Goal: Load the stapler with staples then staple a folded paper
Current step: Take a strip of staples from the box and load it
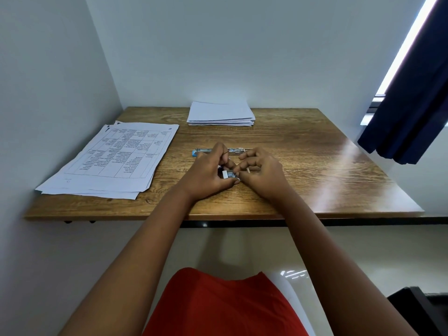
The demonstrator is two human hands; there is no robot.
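Note:
A small box of staples (228,175) sits between my two hands at the middle of the wooden table (303,151). My left hand (209,170) grips the box from the left with curled fingers. My right hand (260,173) pinches at the box's right end with thumb and forefinger. Just behind my hands lies the stapler (232,151), flat and opened out, with a blue end at its left; my fingers hide its middle. A stack of folded white paper (220,113) rests at the table's far edge.
Several printed sheets with tables (114,158) lie spread on the table's left side. A wall stands close on the left and behind. A dark blue curtain (412,93) hangs at the right by a window. My red clothing (218,304) shows below.

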